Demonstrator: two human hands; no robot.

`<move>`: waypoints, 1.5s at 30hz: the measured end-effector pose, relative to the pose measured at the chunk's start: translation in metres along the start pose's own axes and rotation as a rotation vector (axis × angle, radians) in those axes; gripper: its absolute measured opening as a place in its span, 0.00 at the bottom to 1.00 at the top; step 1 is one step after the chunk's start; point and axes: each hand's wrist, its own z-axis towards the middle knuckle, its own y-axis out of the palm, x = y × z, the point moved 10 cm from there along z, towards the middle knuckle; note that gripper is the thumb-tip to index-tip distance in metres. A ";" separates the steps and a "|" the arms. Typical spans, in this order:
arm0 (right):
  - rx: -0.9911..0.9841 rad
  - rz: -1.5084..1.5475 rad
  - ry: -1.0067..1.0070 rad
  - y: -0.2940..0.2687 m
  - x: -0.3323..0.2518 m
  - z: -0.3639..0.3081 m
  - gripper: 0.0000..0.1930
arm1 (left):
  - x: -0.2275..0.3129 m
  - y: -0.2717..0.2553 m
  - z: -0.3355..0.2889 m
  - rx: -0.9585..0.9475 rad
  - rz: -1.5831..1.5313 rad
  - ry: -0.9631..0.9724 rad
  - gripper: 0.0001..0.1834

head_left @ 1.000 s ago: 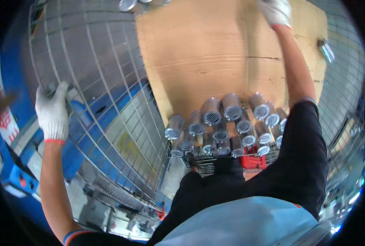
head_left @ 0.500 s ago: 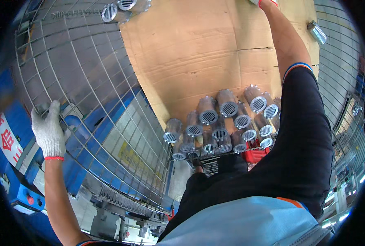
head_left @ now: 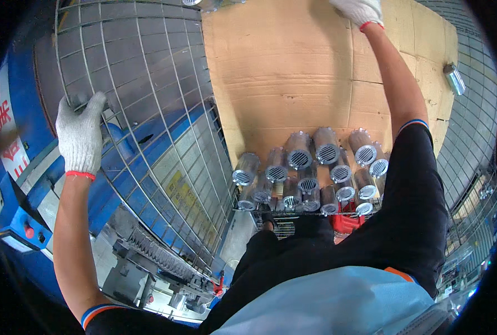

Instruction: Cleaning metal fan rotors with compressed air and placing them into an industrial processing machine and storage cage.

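Observation:
In a white knitted glove, my left hand [head_left: 82, 134] is at the wire mesh side panel [head_left: 139, 89], its fingers hooked round the wires. My right hand [head_left: 361, 10], gloved the same way, reaches far out over the cardboard sheet [head_left: 282, 67] at the top edge of the picture. Its fingers are partly cut off there, so I cannot tell whether it holds anything. Several metal cylinders [head_left: 299, 151] with slotted round end caps are grouped on the near part of the cardboard, and a single cylinder [head_left: 454, 79] lies at its right edge.
More cylinders [head_left: 212, 4] show at the far left of the cardboard. Blue machinery [head_left: 28, 220] with a red button stands beyond the left panel. Another wire mesh wall [head_left: 474, 111] rises on the right. A red object [head_left: 347, 223] is below the near cylinders.
The view has shifted, so the cardboard and cylinders sit lower and further right in the picture. My right hand has come further into view. My left hand stays on the mesh.

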 end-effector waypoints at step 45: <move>-0.041 -1.102 0.142 -0.177 0.473 -0.051 0.42 | -0.040 0.008 0.016 0.002 -0.122 -0.152 0.15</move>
